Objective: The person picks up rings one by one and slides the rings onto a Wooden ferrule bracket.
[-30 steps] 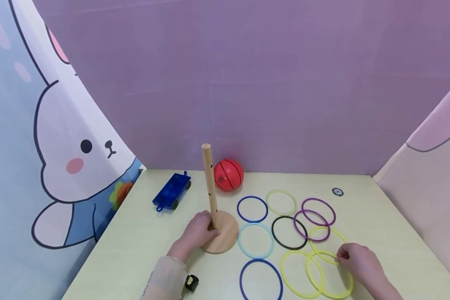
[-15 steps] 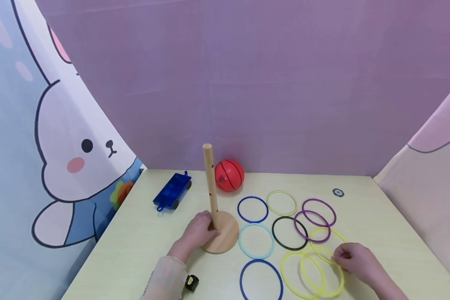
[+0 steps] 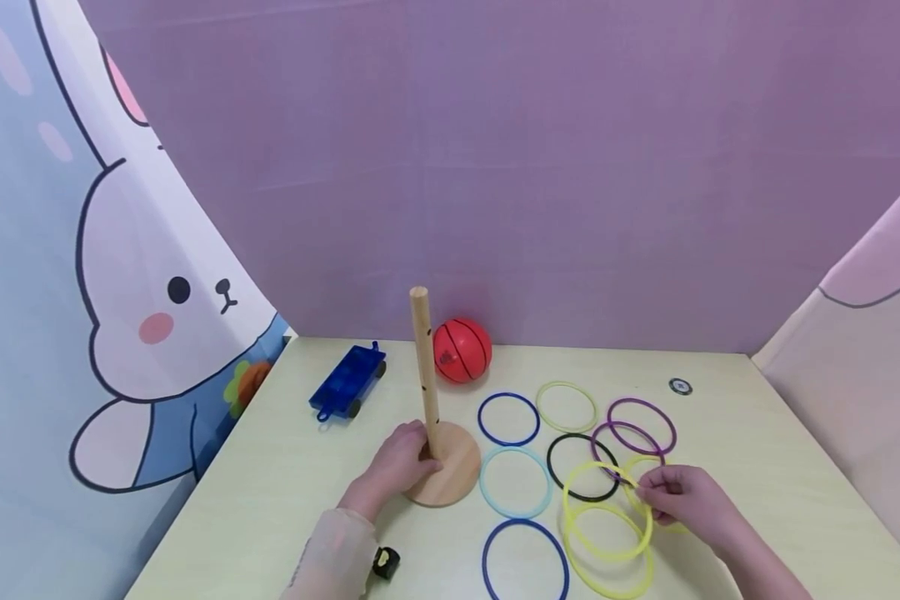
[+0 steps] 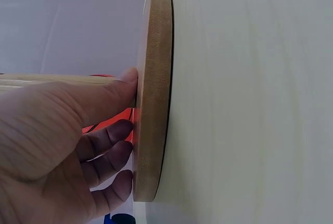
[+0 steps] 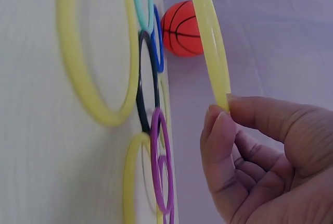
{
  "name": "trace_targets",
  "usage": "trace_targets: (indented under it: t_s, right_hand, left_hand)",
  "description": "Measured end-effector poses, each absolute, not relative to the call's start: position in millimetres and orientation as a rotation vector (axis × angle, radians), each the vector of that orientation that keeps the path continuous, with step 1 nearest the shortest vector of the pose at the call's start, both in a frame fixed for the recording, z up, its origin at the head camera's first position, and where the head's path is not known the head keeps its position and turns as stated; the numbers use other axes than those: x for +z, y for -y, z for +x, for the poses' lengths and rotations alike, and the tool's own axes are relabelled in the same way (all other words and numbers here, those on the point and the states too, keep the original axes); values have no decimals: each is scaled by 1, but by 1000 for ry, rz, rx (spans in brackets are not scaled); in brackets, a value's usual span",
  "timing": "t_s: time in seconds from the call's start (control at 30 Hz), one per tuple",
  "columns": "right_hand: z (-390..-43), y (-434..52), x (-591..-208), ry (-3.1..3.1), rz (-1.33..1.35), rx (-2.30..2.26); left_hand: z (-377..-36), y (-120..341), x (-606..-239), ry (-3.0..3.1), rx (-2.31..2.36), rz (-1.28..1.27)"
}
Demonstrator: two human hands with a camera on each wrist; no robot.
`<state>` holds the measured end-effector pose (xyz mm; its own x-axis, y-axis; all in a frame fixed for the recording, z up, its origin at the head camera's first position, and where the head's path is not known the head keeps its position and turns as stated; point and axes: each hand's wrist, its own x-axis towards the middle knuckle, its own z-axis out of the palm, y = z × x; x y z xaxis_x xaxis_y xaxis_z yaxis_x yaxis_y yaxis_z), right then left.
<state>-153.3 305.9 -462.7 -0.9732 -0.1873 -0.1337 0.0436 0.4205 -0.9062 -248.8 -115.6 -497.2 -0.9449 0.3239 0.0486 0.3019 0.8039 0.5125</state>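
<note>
the wooden stand is upright on the worktop. the left hand is at its foot, with the grip partly closed: thumb at the near side of the post, fingers bent about it, fingertips touching the round base.

the right hand is well to the right of the stand. its grip is pinched, thumb against forefinger, on a yellow ring. the ring is raised and tilted, clear of the worktop, to the right of the stand.

two further yellow rings lie beneath it. other rings noted to the right of the stand: a light blue ring just beside the base, two dark blue rings, a black ring, two overlapping purple rings and a pale yellow ring.

behind the stand: a red ball. behind and left of it: a blue toy cart. far right of it: a small disc.
</note>
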Motion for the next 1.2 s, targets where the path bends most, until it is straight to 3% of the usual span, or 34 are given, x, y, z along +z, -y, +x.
trace_targets:
  t_s: [1.2]
  right_hand:
    - [-192,-224,-402,-2289,-59,-1898]
  left_hand:
    - [-249,117,-498,-2942,768,533]
